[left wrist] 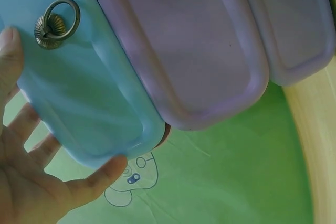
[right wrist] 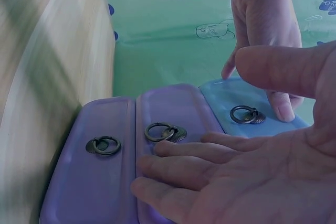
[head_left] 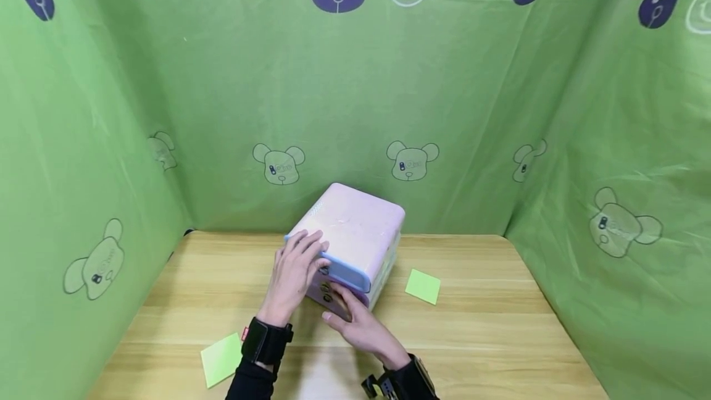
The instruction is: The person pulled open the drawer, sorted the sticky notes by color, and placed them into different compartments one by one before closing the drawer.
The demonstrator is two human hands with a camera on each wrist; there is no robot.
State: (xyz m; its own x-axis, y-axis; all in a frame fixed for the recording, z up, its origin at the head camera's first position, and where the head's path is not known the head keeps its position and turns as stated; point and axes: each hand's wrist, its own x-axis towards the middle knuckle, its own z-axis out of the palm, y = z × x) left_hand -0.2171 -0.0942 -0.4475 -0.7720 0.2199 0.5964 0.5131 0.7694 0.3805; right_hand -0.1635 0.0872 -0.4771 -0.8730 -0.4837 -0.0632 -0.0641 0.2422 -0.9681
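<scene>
A small pastel cabinet (head_left: 355, 221) with a pinkish top stands turned at an angle on the table. Its front has a blue top drawer (left wrist: 100, 98), a purple middle drawer (left wrist: 205, 51) and a purple bottom drawer (right wrist: 92, 187), each with a metal ring pull. My left hand (head_left: 293, 270) rests at the front left top edge, thumb against the blue drawer front and the other fingers spread along its edges. My right hand (head_left: 361, 326) reaches the front from the right, fingers extended close to the middle drawer's ring pull (right wrist: 159, 131). Its thumb stands apart.
One green paper square (head_left: 423, 286) lies right of the cabinet, another (head_left: 221, 360) by the left wrist. Green printed cloth (head_left: 344, 97) hangs behind and on both sides of the wooden table (head_left: 478, 326).
</scene>
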